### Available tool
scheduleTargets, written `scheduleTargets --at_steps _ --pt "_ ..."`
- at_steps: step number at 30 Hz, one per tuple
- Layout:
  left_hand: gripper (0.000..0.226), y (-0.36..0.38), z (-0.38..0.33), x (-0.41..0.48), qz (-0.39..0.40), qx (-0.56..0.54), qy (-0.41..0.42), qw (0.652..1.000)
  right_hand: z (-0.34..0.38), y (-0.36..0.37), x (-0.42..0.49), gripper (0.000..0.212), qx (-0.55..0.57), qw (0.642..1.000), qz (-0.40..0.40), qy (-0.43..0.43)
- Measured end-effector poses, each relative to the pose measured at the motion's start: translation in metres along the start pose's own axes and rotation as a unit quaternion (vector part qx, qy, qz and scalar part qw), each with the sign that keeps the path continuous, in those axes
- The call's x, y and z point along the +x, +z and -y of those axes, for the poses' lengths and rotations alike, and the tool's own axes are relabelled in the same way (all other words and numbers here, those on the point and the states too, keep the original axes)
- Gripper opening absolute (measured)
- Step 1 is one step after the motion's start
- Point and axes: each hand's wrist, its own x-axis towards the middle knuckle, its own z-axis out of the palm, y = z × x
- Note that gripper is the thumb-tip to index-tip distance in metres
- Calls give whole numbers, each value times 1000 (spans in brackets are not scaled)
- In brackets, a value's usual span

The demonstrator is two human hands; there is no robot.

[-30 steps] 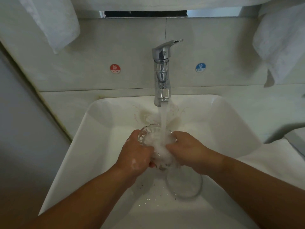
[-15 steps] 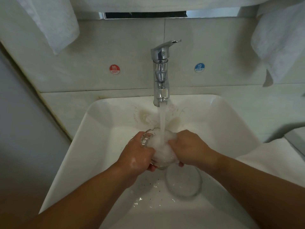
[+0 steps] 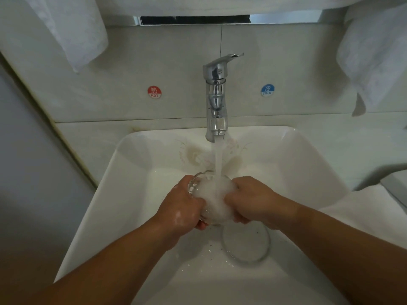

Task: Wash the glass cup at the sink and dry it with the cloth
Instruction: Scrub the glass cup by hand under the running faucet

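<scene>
The clear ribbed glass cup (image 3: 212,194), wet, slippery and breakable, is gripped by the left hand (image 3: 184,209) and right hand (image 3: 250,198); its sides are best clasped.

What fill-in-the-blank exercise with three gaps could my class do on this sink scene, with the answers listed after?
1. The red sticker left of the tap reads ____.
2. The blue sticker right of the tap reads ____.
3. The glass cup, gripped by the left hand and right hand, sits directly under the tap's stream of ____.

Missing words: HOT; COLD; water.
</scene>
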Motion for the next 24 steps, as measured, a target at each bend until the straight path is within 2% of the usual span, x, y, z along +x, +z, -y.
scheduleTargets --at_steps 2,4,8,9,12,13,14,16,18,20,22,24 --pt "42 1 -1 0 7 -10 -6 1000 -2 -1 3 27 -83 995 -46 -19" --pt "40 1 -1 0 9 -16 -8 1000 -3 0 3 32 -112 992 -54 -31" --pt "48 -1 1 1 1 4 0 1000 -2 3 -1 25 28 998 48 -23" --pt "49 -1 1 1 4 8 -1 1000 -2 3 0 26 26 998 46 -25" --pt "48 -1 0 1 12 -25 -10 1000 -3 4 2 21 -17 999 -27 -40" --pt "47 -1 0 2 2 -43 -9 999 -4 4 4 24 12 999 -36 -35" --pt "45 -2 0 4 -18 -62 -8 998 -3 4 3 23 62 997 -29 -28" --pt "40 -4 1 7 -52 -93 -6 994 3 7 -1 7 162 987 12 -15" --pt "42 -3 2 7 -26 -82 8 996 4 9 -3 22 212 976 51 2" --pt "50 0 1 4 2 -86 3 996 3 11 -2 27 165 986 23 4" --pt "49 2 -1 0 11 -106 -4 994 -2 5 2 21 -8 998 -50 -28" --pt "44 3 -3 -2 13 -118 -14 993 -2 1 2 33 -152 983 -80 -58"
